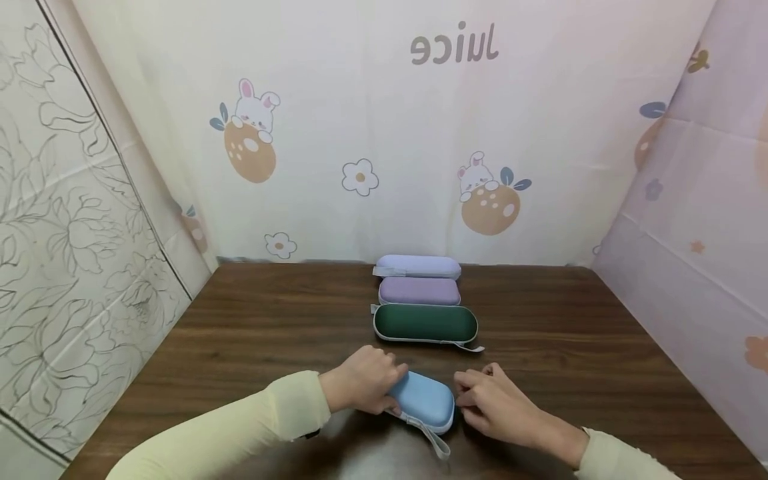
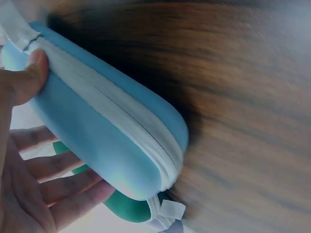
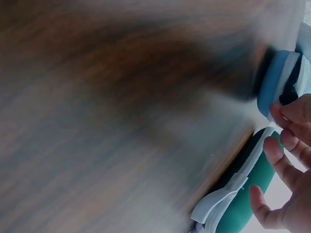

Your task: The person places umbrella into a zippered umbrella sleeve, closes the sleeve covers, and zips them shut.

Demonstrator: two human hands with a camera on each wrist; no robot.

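A light blue zippered case with a pale zip band and a wrist strap sits on the table near me. My left hand grips its left end, the thumb on the near side and the fingers along the far side. At the right end, my right hand pinches the zip with thumb and forefinger; a tiny glint, perhaps the zip pull, shows there. In the right wrist view a dark gap runs along the zip of the blue case by those fingertips.
Behind the blue case lie a green case with a strap, a purple case and a lavender case, in a row to the back edge. The brown wooden table meets a printed curtain behind.
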